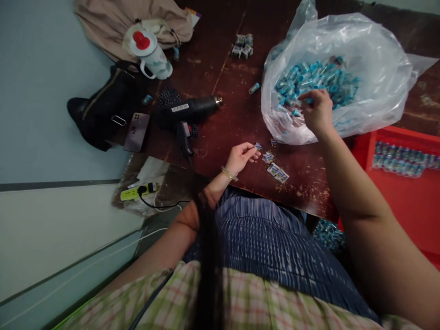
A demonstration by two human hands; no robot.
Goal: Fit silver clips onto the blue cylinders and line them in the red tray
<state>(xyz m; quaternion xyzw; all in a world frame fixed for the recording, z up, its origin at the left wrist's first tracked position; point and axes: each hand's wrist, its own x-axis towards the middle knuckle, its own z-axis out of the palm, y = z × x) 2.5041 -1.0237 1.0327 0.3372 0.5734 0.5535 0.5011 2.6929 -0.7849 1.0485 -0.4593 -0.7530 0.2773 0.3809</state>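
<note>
My left hand [242, 158] is just above the table, thumb and fingers pinched on a small printed label sleeve [258, 146]. More of these colourful printed sleeves [278, 173] lie on the wood close by, some in a loose little pile. Over the mouth of a clear plastic bag [381, 55], my right hand [318, 112] has its fingers closed at what looks like a small blue-capped tube, partly hidden by the fingers. The bag holds a heap of small clear tubes with blue caps [299, 78]. One single tube [254, 88] lies on the table left of the bag.
A black heat gun [185, 112] rests to the left, near a phone [136, 132], a black bag [103, 103] and a lidded mug [154, 59]. Small wrapped bundles [242, 46] sit at the back. On the right, a red tray [388, 197] holds rows of tubes.
</note>
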